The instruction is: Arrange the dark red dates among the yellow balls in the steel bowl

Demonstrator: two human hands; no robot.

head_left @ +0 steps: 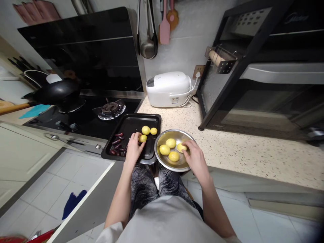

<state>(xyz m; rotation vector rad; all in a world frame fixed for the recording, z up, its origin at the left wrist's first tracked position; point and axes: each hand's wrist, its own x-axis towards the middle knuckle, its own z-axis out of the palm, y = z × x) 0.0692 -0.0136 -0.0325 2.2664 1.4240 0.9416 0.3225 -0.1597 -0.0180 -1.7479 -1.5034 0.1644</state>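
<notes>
My left hand [135, 145] is closed with its fingertips on a lemon [143, 138] at the middle of a black baking tray [130, 122]. Two more lemons [145, 130] lie just beyond it. Small, elongated dark purple pieces [117, 144], whose kind I cannot make out, lie along the tray's left side, partly behind that hand. Right of the tray stands a steel bowl [157, 157] with several lemons inside. At its right side, my right hand [195, 155] pinches a lemon [180, 147] between thumb and fingers, low in the bowl.
A gas hob [111, 108] with a black wok [59, 91] is to the left. Behind the bowl sits a white appliance [169, 88] with its cord plugged in. A black rack [215, 98] holding an oven stands on the right. Utensils, including a ladle [148, 49], hang on the wall.
</notes>
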